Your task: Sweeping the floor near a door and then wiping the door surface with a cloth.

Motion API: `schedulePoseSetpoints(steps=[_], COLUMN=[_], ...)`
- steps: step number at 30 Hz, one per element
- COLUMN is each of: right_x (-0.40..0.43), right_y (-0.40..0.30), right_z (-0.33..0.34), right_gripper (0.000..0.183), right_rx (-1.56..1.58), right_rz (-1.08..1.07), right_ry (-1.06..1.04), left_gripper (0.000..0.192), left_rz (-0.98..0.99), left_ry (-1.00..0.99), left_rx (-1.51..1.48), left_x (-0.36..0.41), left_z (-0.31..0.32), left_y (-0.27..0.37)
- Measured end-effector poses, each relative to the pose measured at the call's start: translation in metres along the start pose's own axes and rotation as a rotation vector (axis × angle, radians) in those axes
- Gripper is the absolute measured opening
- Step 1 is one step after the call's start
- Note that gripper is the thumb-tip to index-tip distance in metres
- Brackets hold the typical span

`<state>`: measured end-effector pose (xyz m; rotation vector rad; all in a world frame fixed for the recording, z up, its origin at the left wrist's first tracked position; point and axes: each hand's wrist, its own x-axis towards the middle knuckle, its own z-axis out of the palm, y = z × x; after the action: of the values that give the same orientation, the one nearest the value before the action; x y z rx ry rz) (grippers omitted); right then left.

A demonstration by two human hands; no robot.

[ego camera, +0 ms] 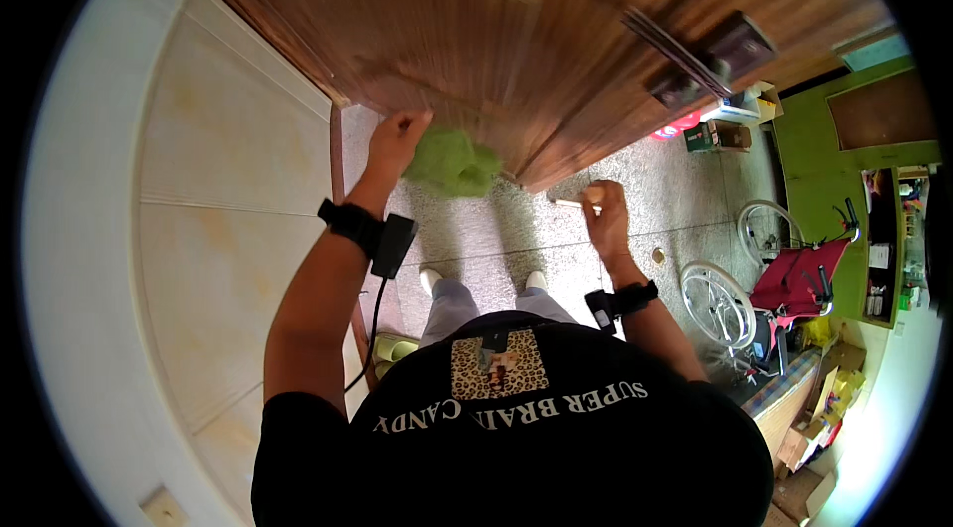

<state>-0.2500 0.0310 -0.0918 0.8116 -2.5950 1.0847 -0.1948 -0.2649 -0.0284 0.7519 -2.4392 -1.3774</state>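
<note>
A fuzzy green cloth (454,164) hangs from my left hand (398,144), whose fingers are closed on it. It is close to the lower part of a brown wooden door (447,43), and its outline is blurred. My right hand (609,222) is off to the right of the door's lower corner, over the speckled floor. Its curled fingers grip a short pale stick-like object (569,204), partly hidden by the fingers. A dark handle with plates (685,54) is mounted on the door's right side.
Pale wall tiles (231,110) rise close on the left. A folding wheelchair (797,278) with a dark red seat stands at right, before green cabinets (819,132). Boxes (718,136) lie beyond the door's edge. Green slippers (393,350) are by the left wall.
</note>
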Motion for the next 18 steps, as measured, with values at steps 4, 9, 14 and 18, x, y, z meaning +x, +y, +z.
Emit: schedulePoseSetpoints(steps=[4, 9, 14, 18], right_x=[-0.003, 0.017, 0.02, 0.007], right_y=[0.015, -0.017, -0.004, 0.027], right_z=[-0.02, -0.052, -0.062, -0.062], right_gripper=[0.015, 0.01, 0.019, 0.023], right_rx=[-0.044, -0.219, -0.326, -0.371], right_rz=[0.122, 0.212, 0.461, 0.534], right_ry=[0.062, 0.128, 0.099, 0.159], left_gripper=[0.032, 0.028, 0.026, 0.026], left_rz=[-0.158, -0.238, -0.149, -0.13], left_ry=[-0.155, -0.201, -0.175, -0.203], left_rx=[-0.051, -0.155, -0.198, -0.123], left_x=[-0.003, 0.001, 0.018, 0.026], left_z=[0.001, -0.016, -0.012, -0.006], left_y=[-0.07, -0.122, -0.146, -0.141])
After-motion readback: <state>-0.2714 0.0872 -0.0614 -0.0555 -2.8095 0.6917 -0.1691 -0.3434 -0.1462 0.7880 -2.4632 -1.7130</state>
